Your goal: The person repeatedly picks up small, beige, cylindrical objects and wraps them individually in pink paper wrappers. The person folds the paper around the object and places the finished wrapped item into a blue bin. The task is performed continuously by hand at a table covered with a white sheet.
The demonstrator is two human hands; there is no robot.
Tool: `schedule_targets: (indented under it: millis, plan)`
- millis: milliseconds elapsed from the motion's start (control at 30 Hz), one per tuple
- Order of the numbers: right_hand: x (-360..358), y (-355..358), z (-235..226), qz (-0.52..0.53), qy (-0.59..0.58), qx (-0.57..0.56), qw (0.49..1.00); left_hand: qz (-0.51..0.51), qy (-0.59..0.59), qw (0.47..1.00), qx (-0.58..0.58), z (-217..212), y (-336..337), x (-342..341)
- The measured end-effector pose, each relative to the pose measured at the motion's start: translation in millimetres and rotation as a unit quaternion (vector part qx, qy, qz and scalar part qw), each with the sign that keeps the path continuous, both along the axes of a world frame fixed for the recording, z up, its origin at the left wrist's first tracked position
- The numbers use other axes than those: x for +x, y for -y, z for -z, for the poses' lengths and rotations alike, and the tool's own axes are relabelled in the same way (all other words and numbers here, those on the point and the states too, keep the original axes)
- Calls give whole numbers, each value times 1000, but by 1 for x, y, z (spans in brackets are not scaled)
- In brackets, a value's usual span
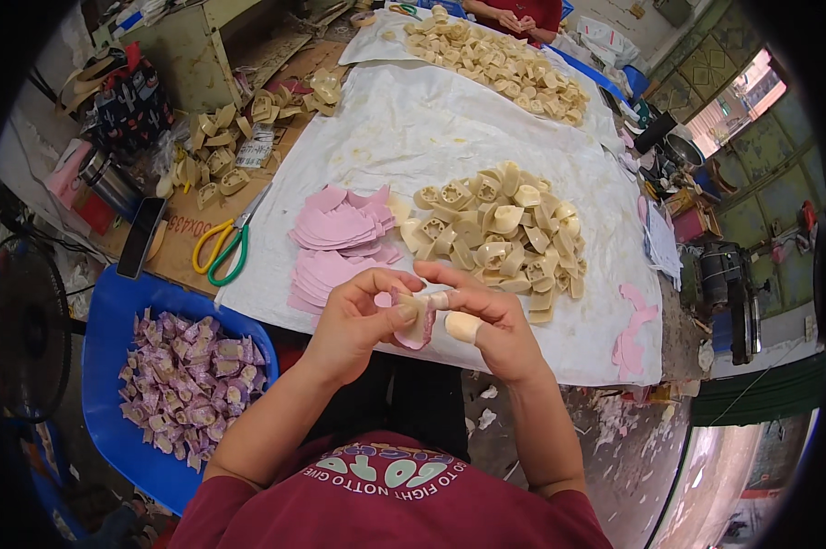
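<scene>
Above the table's near edge, both my hands are closed on a small beige heel-shaped piece (419, 322) with a pinkish-purple covering round its edge. My left hand (363, 320) pinches it between thumb and fingers. At its other side, the fingers of my right hand (493, 322) press on it; pale covers sit on the index finger and thumb. My fingers hide part of the piece. Just beyond my left hand lie stacked pink cut sheets (340, 242). Past my right hand is a heap of bare beige heel-shaped pieces (504, 229).
Left of me, a blue basin (102, 366) holds many purple-covered pieces (189, 380). Scissors with yellow and green handles (225, 252) and a phone (142, 238) lie at the table's left. Pink scraps (632, 329) lie at right. Another person's hands (518, 23) work beyond a far heap.
</scene>
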State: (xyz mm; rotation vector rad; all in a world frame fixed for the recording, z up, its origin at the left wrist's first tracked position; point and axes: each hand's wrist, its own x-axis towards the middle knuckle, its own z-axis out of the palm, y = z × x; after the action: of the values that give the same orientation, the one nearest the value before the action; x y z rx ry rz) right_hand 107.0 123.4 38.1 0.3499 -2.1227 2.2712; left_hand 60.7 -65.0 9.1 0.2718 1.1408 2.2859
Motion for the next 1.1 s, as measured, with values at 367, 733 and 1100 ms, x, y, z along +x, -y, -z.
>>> schedule_targets:
  millis: [367, 733, 1100]
  plan:
    - [-7, 21, 5, 143, -172, 214, 951, -143, -154, 973, -100, -5, -14, 12]
    - [-15, 12, 28, 198, -177, 266, 927, -80, -155, 965, -195, -3, -16, 3]
    - [-11, 13, 27, 254, -232, 292, 893, 6, 149, 989, -3, 3, -18, 7]
